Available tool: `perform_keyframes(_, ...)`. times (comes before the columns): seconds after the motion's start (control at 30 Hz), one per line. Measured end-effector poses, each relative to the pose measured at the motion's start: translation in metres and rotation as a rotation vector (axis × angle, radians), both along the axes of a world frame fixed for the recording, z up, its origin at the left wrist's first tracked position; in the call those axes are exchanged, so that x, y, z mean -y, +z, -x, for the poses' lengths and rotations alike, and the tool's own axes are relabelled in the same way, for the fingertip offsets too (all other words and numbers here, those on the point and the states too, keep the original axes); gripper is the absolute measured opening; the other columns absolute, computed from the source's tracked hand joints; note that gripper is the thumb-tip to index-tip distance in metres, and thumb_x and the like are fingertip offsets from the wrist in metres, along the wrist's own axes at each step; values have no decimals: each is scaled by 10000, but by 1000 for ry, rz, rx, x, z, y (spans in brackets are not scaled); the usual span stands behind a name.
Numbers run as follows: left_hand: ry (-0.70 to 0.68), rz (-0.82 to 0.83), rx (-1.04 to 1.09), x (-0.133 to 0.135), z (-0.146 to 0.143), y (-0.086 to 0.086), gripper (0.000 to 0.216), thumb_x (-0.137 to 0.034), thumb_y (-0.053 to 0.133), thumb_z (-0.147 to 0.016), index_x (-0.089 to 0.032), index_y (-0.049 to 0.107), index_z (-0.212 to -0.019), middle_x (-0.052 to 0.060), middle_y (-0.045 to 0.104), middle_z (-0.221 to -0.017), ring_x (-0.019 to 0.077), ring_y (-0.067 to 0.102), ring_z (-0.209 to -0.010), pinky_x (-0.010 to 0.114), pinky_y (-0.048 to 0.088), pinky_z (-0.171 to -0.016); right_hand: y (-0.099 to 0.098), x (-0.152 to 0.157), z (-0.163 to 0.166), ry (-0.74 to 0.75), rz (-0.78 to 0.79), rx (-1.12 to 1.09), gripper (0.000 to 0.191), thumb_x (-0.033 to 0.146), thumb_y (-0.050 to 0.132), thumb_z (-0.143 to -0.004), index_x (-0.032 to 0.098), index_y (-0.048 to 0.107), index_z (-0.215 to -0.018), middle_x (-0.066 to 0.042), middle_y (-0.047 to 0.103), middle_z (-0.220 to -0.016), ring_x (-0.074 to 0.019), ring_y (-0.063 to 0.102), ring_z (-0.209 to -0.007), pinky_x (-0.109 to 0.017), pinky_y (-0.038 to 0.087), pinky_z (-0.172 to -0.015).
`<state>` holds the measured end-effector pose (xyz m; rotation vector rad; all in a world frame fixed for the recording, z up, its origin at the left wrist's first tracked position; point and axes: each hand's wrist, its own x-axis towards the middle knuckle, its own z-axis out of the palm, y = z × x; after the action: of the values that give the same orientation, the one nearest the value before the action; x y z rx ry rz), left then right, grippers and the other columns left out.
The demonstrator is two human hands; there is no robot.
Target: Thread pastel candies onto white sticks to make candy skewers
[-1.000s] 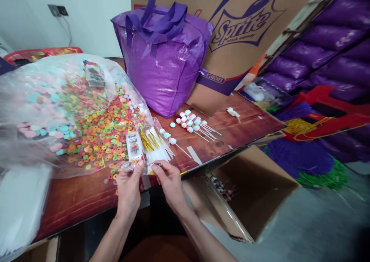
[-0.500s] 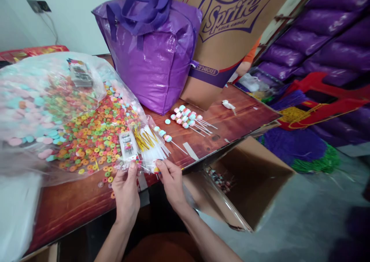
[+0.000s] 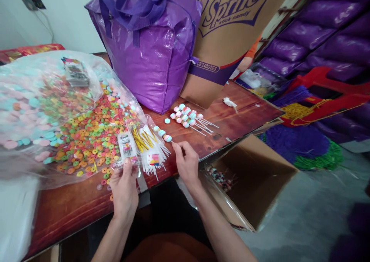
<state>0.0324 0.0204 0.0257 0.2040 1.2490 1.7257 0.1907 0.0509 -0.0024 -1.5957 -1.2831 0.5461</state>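
Observation:
My left hand (image 3: 125, 185) pinches the near edge of a small clear packet (image 3: 128, 150) that lies by a bundle of white sticks and gold twist ties (image 3: 148, 146). My right hand (image 3: 186, 162) has its fingers closed on the thin stick of a candy skewer (image 3: 163, 134) with pastel candies on it. A pile of finished candy skewers (image 3: 187, 118) lies further back on the wooden table (image 3: 237, 121). A big clear bag of colourful ring candies (image 3: 86, 135) spreads over the table's left half.
A purple woven bag (image 3: 150, 57) and a large Sprite stick-candy carton (image 3: 231, 31) stand at the back. An open cardboard box (image 3: 254, 177) sits on the floor to the right. Purple sacks (image 3: 332, 27) and a red stool (image 3: 326, 96) fill the right side.
My right hand left the packet of sticks and moved right and forward to the skewer's stick. My left hand stayed on the small packet.

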Motion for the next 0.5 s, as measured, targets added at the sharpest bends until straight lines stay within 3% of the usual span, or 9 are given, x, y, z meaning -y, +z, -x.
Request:
perform_keyframes(0.07, 8, 37, 61, -4, 8, 0, 321, -304, 913, -607, -153, 668, -748, -43, 681, -726, 66, 604, -638, 205, 508, -661, -5, -15, -13, -1, 35, 352, 140, 295, 562, -924, 186, 642, -888, -63, 646, -892, -203, 526, -814, -328, 388, -789)
perform_keyframes(0.17, 19, 63, 141, -6, 16, -2, 292, -268, 893, -654, -146, 661, -782, -28, 698, -772, 70, 625, -655, 201, 519, -641, -15, -31, -21, 67, 107, 548, 111, 206, 565, -909, 181, 673, -913, -95, 677, -917, -234, 559, -871, -360, 375, -849)
perform_keyframes(0.3, 0, 124, 215, -7, 21, -6, 162, -246, 785, -802, -139, 662, -814, 1, 696, -754, 86, 640, -639, 209, 543, -626, -21, -30, -26, 39, 47, 408, 214, 202, 485, -939, 181, 675, -843, -86, 674, -867, -217, 588, -822, -340, 406, -820)
perform_keyframes(0.4, -10, 169, 248, -8, 24, -6, 142, -230, 702, -876, -141, 645, -782, 3, 672, -685, 93, 639, -604, 209, 551, -612, -16, -15, -37, 0, -54, 152, 216, 274, 500, -929, 184, 679, -849, -59, 670, -849, -198, 592, -791, -316, 438, -775)
perform_keyframes(0.5, -13, 171, 256, -11, 24, -3, 155, -225, 678, -893, -148, 636, -766, 0, 663, -653, 94, 640, -590, 203, 554, -606, -6, 7, -47, 35, -18, -112, 216, 341, 557, -894, 181, 668, -801, -16, 636, -751, -171, 562, -708, -291, 450, -705)
